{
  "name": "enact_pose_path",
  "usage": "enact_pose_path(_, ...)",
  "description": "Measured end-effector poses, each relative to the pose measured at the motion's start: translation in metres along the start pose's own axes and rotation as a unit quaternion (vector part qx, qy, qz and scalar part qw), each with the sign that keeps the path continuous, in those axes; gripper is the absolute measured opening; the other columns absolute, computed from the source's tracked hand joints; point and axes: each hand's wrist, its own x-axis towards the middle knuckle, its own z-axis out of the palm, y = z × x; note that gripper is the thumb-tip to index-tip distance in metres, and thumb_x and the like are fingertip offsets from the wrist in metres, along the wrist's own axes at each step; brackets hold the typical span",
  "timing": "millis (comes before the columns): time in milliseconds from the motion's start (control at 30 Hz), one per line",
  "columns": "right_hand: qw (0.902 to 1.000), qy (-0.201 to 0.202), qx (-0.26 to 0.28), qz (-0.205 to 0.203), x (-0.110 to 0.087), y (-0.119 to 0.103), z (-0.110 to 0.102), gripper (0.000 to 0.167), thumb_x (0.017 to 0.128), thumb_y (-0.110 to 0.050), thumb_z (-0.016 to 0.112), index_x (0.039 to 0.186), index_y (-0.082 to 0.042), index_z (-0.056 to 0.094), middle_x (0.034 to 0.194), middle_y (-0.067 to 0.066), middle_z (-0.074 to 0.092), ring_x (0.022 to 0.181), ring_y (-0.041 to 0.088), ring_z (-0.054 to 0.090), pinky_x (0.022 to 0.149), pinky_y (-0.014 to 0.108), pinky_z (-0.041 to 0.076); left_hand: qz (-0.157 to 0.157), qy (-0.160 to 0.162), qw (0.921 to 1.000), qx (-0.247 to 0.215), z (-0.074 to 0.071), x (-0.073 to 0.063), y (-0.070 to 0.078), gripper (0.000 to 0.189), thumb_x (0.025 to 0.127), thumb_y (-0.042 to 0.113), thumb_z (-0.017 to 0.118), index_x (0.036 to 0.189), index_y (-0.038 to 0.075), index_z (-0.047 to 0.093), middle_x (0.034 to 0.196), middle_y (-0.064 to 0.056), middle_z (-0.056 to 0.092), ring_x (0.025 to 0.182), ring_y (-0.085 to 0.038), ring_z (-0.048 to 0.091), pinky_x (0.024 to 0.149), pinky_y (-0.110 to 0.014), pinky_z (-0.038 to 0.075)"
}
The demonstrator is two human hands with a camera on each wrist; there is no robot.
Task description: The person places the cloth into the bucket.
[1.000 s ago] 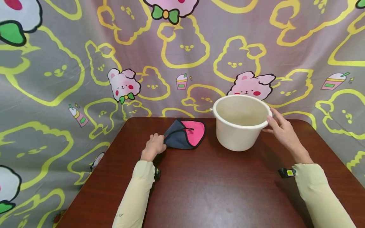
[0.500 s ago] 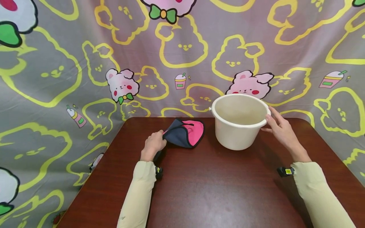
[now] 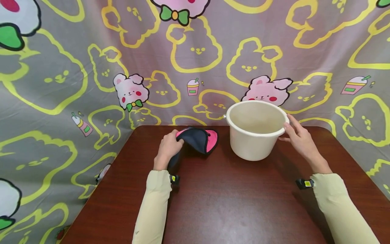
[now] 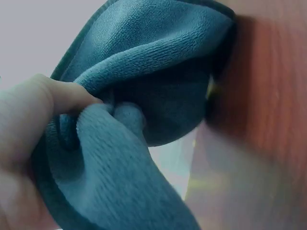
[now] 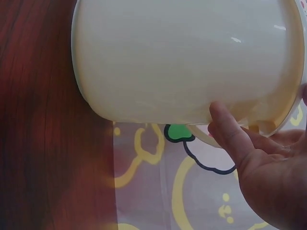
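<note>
In the head view my left hand (image 3: 170,146) pinches the near-left end of a cleaning cloth (image 3: 195,139), dark grey-blue on one face and pink on the other, with black edging. Part of the cloth is raised and folded over; its far right end lies near the tabletop. Thumb and fingers press into a plush fold of the cloth (image 4: 129,163) in the left wrist view. A cream plastic bucket (image 3: 251,145) stands upright to the right. My right hand (image 3: 300,139) holds its right rim, with fingers against the outer wall (image 5: 168,62) in the right wrist view.
Both things are toward the back of a dark reddish-brown table (image 3: 231,203). A grey patterned curtain (image 3: 207,44) hangs behind the table and along both sides. The bucket has a small handle knob (image 3: 225,117) on its left rim.
My left hand has moved slightly forward and right, lifting and folding the cloth's near end over so less pink shows. The right hand and bucket stay about where they were.
</note>
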Motion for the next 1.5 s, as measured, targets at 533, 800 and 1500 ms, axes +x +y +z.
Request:
enact_pose_path(533,0.9999,-0.006,-0.010,0.006,0.000,-0.001,-0.002,0.061,0.105,-0.031,0.043,0.159,-0.021,0.016,0.159,0.022,0.025,0.084,-0.018,0.060,0.068,0.013,0.055,0.029,0.093,0.9852,-0.141,-0.014,0.004,0.039,0.023,0.087,0.025,0.062,0.107,0.014,0.065,0.094,-0.010,0.068,0.081,-0.028,0.060,0.071,-0.036,0.048)
enact_pose_path(800,0.9999,-0.007,-0.010,0.008,0.000,-0.001,-0.002,0.061,0.105,-0.033,0.043,0.159,-0.021,0.016,0.159,0.022,0.026,0.084,-0.017,0.060,0.068,0.013,0.055,0.071,0.164,0.9613,-0.210,-0.030,0.006,0.069,0.025,0.083,0.021,0.066,0.105,0.010,0.069,0.096,-0.011,0.071,0.084,-0.027,0.062,0.074,-0.036,0.048)
enact_pose_path(1500,0.9997,-0.009,-0.011,0.020,0.000,-0.001,-0.003,0.062,0.104,-0.036,0.043,0.159,-0.022,0.016,0.158,0.023,0.027,0.083,-0.012,0.064,0.068,0.013,0.055,0.186,0.272,0.8711,-0.364,-0.048,0.015,0.150,0.022,0.090,0.017,0.066,0.103,-0.001,0.066,0.088,-0.017,0.068,0.080,-0.024,0.063,0.069,-0.025,0.049)
